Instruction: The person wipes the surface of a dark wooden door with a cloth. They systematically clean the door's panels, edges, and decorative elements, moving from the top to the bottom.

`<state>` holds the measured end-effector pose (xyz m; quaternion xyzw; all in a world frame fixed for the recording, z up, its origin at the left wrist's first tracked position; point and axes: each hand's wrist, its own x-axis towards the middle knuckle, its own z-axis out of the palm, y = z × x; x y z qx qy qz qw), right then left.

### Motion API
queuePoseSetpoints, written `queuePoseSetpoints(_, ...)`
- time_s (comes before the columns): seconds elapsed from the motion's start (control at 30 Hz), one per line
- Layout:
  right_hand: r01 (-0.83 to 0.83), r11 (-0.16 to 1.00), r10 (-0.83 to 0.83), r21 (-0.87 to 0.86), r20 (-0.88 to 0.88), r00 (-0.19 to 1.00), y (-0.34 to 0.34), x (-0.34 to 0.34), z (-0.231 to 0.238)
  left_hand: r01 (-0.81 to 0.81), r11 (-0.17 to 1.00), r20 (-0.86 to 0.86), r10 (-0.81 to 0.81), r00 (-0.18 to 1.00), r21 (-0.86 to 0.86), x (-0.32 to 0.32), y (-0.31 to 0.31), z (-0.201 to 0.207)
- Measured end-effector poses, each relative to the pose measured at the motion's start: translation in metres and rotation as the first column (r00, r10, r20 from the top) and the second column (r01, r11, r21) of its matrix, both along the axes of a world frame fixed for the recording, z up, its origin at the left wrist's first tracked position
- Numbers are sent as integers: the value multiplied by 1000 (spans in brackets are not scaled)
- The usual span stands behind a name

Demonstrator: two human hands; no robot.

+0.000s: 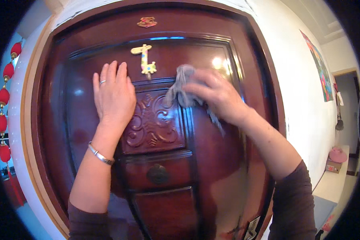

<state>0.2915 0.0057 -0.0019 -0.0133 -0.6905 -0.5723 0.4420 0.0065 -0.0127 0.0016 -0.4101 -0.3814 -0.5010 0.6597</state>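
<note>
A glossy dark red door (224,168) with a carved scroll panel (152,122) fills the middle of the view. My left hand (115,91) lies flat on it, fingers stretched upward, left of a yellow giraffe-shaped hook (147,60). A ring and a silver bracelet (101,154) are on that hand and wrist. My right hand (218,94) is closed around a grey-blue cloth (183,86), pressing it to the door just right of the hook. The right fingers are somewhat blurred, and the cloth's loose end hangs below the hand.
Higher on the door is a small red-gold emblem (147,22); lower down sits a round dark fitting (157,174). A metal lock plate (252,229) is at the lower right edge. Red lantern ornaments (3,96) hang at the left. A white cabinet (333,186) stands along the right wall.
</note>
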Motion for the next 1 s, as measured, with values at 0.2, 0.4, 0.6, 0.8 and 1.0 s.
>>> queuePoseSetpoints(0.2,63,989,20,130,-557,830,23,88,92,276,961,-385,-250,889,14,81,-17,-3)
queuePoseSetpoints(0.4,-47,999,49,18,-585,809,32,76,-2,339,921,-442,-390,808,-193,120,3,-10)
queuePoseSetpoints(0.6,86,985,-154,-148,-544,825,16,121,-124,341,924,-445,-383,809,-175,143,17,1)
queuePoseSetpoints(0.8,64,997,-25,36,-650,760,37,140,-12,355,909,-442,-416,795,-216,164,22,5)
queuePoseSetpoints(1.0,8,1000,3,13,-675,738,40,147,41,350,918,-442,-395,805,-183,180,28,1)
